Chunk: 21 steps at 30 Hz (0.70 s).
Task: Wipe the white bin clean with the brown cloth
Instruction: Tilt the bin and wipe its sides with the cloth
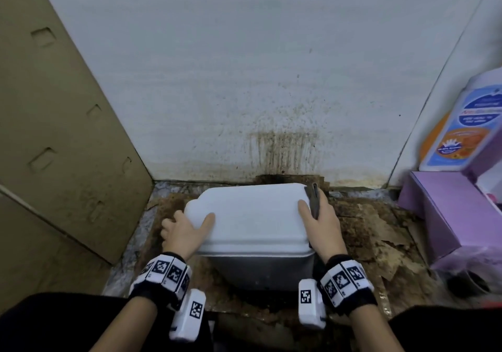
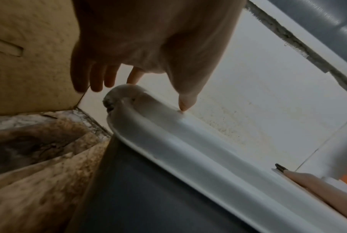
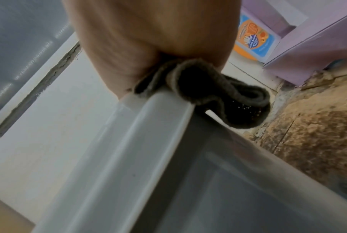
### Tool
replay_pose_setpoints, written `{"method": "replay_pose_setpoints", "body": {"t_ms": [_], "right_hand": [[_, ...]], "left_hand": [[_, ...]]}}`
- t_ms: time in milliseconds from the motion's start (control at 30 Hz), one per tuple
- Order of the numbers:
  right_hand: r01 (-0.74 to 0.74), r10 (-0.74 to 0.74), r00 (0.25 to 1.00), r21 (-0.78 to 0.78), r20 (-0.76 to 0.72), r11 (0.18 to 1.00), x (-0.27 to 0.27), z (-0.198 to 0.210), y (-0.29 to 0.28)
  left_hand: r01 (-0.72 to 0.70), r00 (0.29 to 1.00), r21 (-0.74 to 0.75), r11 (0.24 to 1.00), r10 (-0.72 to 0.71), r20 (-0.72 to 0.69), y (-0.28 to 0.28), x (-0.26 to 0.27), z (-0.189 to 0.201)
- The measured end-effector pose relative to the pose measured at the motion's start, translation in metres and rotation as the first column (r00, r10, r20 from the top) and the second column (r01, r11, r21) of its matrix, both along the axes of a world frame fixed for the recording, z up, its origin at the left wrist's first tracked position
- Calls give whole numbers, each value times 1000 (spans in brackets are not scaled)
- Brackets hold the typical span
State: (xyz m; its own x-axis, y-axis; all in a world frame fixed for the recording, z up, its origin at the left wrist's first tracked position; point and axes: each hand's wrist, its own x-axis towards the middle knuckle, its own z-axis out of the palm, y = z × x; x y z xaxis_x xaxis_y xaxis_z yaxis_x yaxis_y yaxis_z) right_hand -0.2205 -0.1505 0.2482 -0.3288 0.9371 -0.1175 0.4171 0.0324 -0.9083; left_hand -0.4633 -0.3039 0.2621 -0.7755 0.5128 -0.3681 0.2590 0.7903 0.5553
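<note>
Home storage corner: stained wall (image 1: 271, 80), dirty floor (image 1: 380, 232), detergent bottle (image 1: 461, 123), purple box (image 1: 445, 215)

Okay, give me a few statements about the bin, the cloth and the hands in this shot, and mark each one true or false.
1. The right hand holds the brown cloth at the white bin. True.
2. The left hand holds a second cloth. False: it rests bare on the bin's left side, thumb on the lid.
3. The bin lies tipped on its side. False: it stands upright, lid on top.
4. A purple box sits right of the bin. True.
5. The wall behind the bin is spotless. False: brown streaks and specks stain it.
</note>
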Motion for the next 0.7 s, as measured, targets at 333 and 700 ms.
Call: {"method": "replay_pose_setpoints", "body": {"t_ms": [333,700], "right_hand": [[88,-78,988,-68,134,994,30,-10,10],[434,-435,900,-49,-12,899,21,-19,-37]], "left_hand": [[1,974,89,996,-21,224,10,14,-22],[148,978,202,968,-175,118,35,-11,0]]}}
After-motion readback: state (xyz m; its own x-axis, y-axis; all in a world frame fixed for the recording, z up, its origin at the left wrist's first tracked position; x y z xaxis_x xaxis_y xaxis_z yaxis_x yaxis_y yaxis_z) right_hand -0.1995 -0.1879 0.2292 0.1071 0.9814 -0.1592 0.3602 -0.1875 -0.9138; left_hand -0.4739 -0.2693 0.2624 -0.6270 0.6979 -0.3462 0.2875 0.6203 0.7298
